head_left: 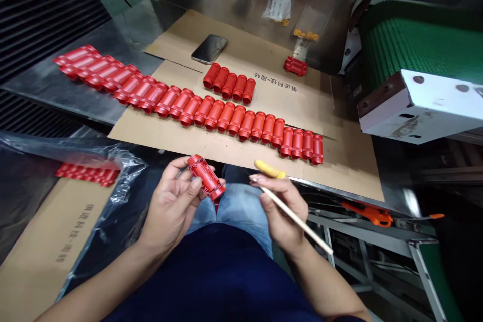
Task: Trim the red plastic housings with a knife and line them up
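My left hand (175, 201) grips a red plastic cylinder (206, 176), tilted, with dark outlines of slots and joints on its upper side. Thumb and fingers press it from both sides. In my right hand (285, 206) is a thin pale wooden stick (298, 219), slanting down to the right; its tip near the fingertips is hard to make out. A yellow cover (268, 168), like a finger cot, sits on one finger of that hand. The two hands are apart, in front of the table edge. Beyond them a long row of similar red cylinders (236, 119) lies on cardboard.
A shorter group of red cylinders (229, 83), a phone (210, 49) and a red piece (295, 66) lie on the cardboard (313, 103). A green conveyor belt (422, 35) stands at right. Lower left, a plastic-lined box (64, 221) holds red parts. An orange-handled tool (372, 214) hangs below the table.
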`<action>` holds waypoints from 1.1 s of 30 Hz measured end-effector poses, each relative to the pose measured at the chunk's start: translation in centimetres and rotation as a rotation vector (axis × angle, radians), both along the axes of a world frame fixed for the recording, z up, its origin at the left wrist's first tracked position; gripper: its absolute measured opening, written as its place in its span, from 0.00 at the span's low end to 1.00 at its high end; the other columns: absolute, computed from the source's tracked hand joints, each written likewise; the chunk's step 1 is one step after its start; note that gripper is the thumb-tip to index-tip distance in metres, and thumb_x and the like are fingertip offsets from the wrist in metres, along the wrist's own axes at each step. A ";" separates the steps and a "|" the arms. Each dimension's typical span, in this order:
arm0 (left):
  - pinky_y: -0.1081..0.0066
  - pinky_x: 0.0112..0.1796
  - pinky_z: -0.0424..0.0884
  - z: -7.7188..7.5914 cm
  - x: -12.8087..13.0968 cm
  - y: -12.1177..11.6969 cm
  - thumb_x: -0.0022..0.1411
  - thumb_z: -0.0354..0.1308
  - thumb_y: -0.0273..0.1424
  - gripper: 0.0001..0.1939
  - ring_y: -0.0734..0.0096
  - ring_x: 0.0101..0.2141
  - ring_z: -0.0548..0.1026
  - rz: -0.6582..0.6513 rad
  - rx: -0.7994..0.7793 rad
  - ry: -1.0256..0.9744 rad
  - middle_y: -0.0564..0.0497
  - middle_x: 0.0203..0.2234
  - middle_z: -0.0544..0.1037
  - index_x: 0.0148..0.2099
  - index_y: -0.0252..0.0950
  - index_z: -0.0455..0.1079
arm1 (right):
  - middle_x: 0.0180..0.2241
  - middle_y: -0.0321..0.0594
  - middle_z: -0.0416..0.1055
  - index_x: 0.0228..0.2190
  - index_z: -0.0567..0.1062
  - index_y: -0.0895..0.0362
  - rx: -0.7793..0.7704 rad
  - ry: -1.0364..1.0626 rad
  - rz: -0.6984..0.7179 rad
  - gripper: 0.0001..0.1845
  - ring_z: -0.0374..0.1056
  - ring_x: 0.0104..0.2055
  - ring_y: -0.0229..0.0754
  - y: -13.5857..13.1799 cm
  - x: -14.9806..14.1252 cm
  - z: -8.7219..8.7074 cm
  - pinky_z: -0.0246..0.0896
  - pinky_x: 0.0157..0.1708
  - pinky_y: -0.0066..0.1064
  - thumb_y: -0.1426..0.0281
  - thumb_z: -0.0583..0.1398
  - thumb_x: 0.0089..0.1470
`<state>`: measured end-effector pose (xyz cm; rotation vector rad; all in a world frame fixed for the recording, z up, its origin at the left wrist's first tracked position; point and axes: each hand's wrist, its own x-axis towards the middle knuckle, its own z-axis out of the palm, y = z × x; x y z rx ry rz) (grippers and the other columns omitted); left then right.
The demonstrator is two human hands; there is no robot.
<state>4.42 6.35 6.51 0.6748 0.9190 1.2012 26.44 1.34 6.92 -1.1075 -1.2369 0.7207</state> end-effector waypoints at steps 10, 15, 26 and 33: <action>0.71 0.52 0.85 -0.9 -0.5 -1.4 0.70 0.76 0.24 0.12 0.65 0.48 0.89 -0.054 0.280 0.205 0.49 0.50 0.89 0.51 0.42 0.82 | 0.51 0.53 0.86 0.62 0.80 0.54 0.350 -0.336 0.167 0.17 0.85 0.55 0.53 2.0 -3.0 -0.4 0.88 0.54 0.47 0.71 0.64 0.76; 0.72 0.52 0.85 -0.7 -0.6 -1.4 0.69 0.76 0.23 0.12 0.65 0.48 0.89 -0.047 0.306 0.201 0.49 0.49 0.89 0.51 0.42 0.82 | 0.50 0.53 0.86 0.61 0.81 0.57 0.355 -0.345 0.168 0.16 0.85 0.54 0.52 2.1 -3.2 -0.5 0.88 0.54 0.46 0.73 0.64 0.75; 0.72 0.51 0.86 -1.1 -0.4 -1.3 0.69 0.76 0.21 0.13 0.66 0.47 0.89 -0.030 0.319 0.209 0.48 0.48 0.90 0.51 0.41 0.82 | 0.50 0.53 0.86 0.61 0.81 0.57 0.330 -0.356 0.138 0.16 0.85 0.54 0.52 1.8 -3.5 -0.3 0.88 0.54 0.45 0.75 0.63 0.75; 0.72 0.50 0.86 -1.2 -0.5 -1.5 0.69 0.75 0.22 0.13 0.66 0.48 0.89 -0.018 0.311 0.211 0.48 0.49 0.89 0.51 0.41 0.81 | 0.51 0.52 0.86 0.61 0.79 0.55 0.294 -0.358 0.165 0.16 0.85 0.56 0.53 1.5 -3.1 0.0 0.88 0.54 0.47 0.73 0.63 0.76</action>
